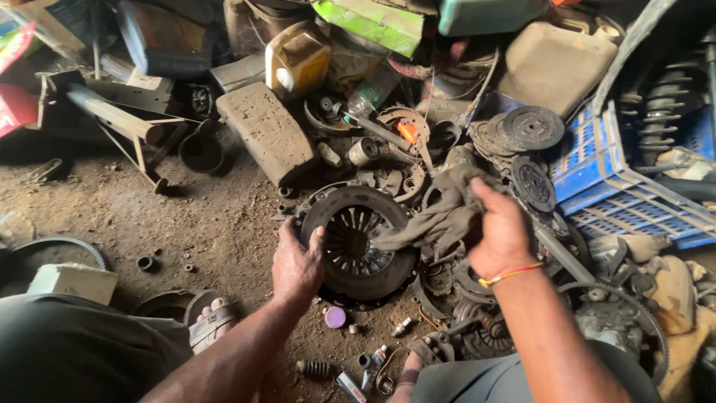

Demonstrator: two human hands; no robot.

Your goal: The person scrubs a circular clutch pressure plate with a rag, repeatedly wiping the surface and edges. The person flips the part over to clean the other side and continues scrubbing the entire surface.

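- Steel clutch cover (356, 242), round and grimy, was gripped at its rim by the left hand (297, 263) on the dirt floor (209, 216).
- Grey rag (440, 216) was clutched in the right hand (501, 235) over it.
- Worn discs (532, 127) and a blue crate (604, 179) were crowded behind.

A round, dark metal clutch pressure plate (356, 242) lies nearly flat on the dirt floor, slightly tilted, its slotted spring fingers fanning out from an open centre. It is grimy and dull grey-black. The left hand (297, 263) grips its near-left rim, thumb over the edge. A crumpled, dirty grey-brown rag (440, 213) is bunched in the right hand (501, 235), just right of the plate; its loose end drapes down and touches the plate's right side.
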